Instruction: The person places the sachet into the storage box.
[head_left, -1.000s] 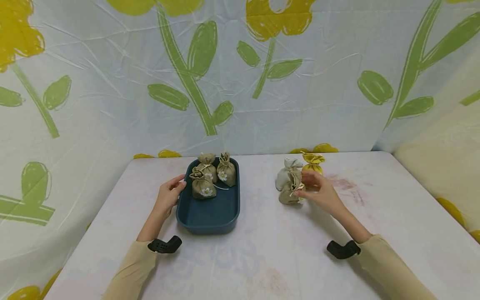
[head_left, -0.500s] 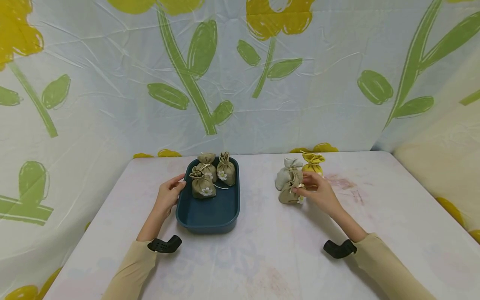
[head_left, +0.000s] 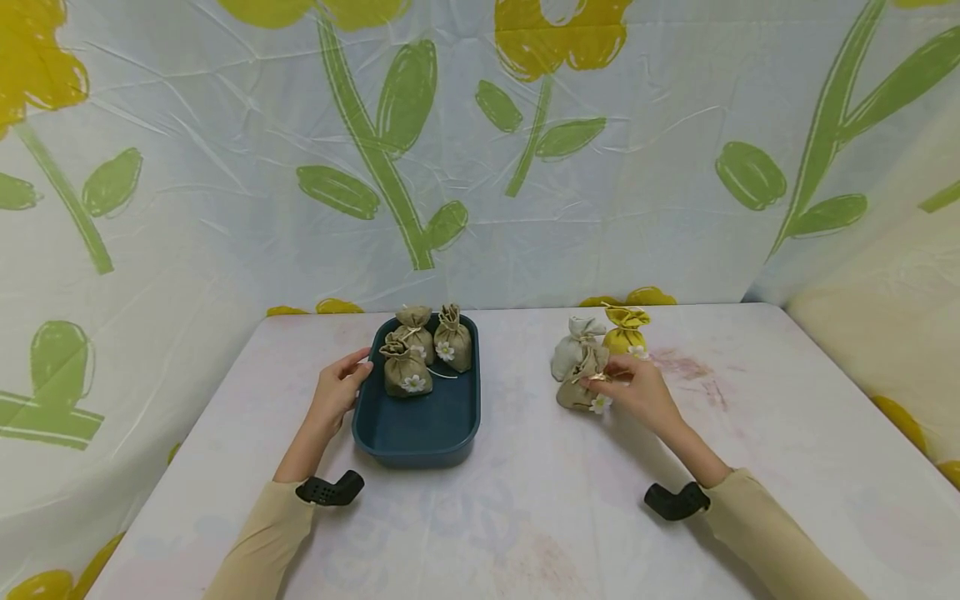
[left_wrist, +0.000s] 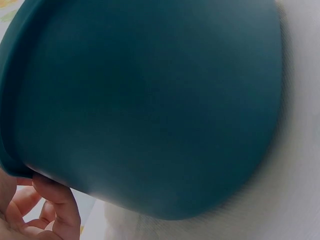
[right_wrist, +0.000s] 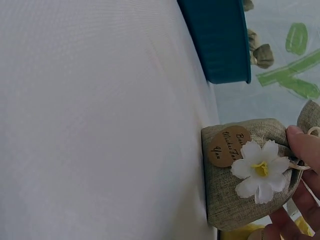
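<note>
My left hand (head_left: 337, 387) holds the left rim of a dark blue, rounded tray (head_left: 416, 429); the left wrist view shows its curled fingers (left_wrist: 57, 200) under the rim. Several brown drawstring pouches with white flowers stand at the tray's far end, among them a front pouch (head_left: 407, 379). Off to the right, my right hand (head_left: 641, 392) pinches the gathered neck of another brown pouch (head_left: 576, 393). That pouch stands on the table, with a white flower (right_wrist: 260, 170) and a round tag (right_wrist: 227, 146) on its front.
Behind the pinched pouch stand a pale grey pouch (head_left: 566, 354) and a yellow pouch (head_left: 624, 337). The table (head_left: 510, 500) has a pale cloth, and a flower-printed sheet (head_left: 600, 225) hangs behind it.
My right hand has shifted slightly left and nearer, its fingers closing on the brown pouch's neck. More of the yellow pouch shows now. The left hand and tray stay put.
</note>
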